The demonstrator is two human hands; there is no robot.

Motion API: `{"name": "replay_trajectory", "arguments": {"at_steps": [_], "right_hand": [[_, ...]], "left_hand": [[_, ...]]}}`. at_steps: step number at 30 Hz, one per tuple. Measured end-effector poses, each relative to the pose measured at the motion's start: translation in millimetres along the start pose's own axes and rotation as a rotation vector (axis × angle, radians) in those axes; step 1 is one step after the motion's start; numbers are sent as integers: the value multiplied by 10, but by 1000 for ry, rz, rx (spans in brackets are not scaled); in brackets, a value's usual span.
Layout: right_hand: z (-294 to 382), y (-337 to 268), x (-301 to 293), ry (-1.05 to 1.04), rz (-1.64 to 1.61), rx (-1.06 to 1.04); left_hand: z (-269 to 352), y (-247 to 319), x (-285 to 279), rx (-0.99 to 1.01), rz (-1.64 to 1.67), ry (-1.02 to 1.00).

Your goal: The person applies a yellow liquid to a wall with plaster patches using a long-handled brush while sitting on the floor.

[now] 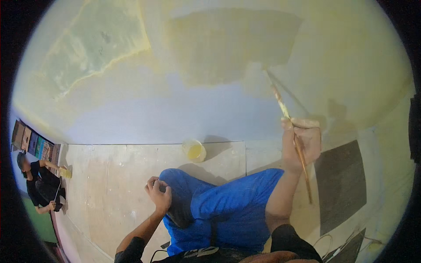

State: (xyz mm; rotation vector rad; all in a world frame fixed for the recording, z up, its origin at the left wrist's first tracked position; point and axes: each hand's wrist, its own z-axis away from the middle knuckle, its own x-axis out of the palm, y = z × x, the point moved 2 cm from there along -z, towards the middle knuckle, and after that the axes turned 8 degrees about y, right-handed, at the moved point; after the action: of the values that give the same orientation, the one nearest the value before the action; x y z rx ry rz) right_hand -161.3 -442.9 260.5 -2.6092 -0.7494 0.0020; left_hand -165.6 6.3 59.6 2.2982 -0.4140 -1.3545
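Observation:
My right hand [304,141] grips a long, thin paintbrush [300,153] with a paint-smeared wooden handle. The brush slants up and left, and its tip meets the pale wall [184,108] at the lower edge of a darker olive-yellow painted patch [233,42]. My left hand [159,194] rests with curled fingers against my blue-trousered knee [176,176]. A dark bit shows between those fingers, but whether they hold it is unclear. Before my knees a translucent cup of yellow paint [194,153] stands on the floor, close to the wall's foot.
A pale, paint-spotted board floor [115,171] runs along the wall. At far left another person [39,184] crouches with a yellowish container [65,172]. Thin cables [342,246] lie at lower right, near dark floor patches [343,184]. A green painted area [98,42] covers the upper left wall.

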Motion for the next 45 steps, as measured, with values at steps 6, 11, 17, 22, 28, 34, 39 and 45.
{"name": "replay_trajectory", "arguments": {"at_steps": [6,11,17,22,28,34,39,45], "right_hand": [[-90,-131,71,-19,12,-34],[-96,-150,-43,161,-220,87],[-177,-240,-66,36,-61,37],[-236,-232,-51,-27,22,-54],[-218,-219,-44,36,-70,-26],[-141,-318,-120,134,-162,58],[-25,-329,-200,111,-137,37],[-28,-487,-347,16,-36,-44]], "left_hand": [[27,35,-25,13,7,19],[59,112,-74,54,7,29],[43,170,-161,8,6,16],[60,197,-167,14,0,6],[63,201,-200,7,-4,-14],[158,204,-234,12,-13,16],[239,98,-208,11,1,1],[354,98,-271,45,-10,28]]}}
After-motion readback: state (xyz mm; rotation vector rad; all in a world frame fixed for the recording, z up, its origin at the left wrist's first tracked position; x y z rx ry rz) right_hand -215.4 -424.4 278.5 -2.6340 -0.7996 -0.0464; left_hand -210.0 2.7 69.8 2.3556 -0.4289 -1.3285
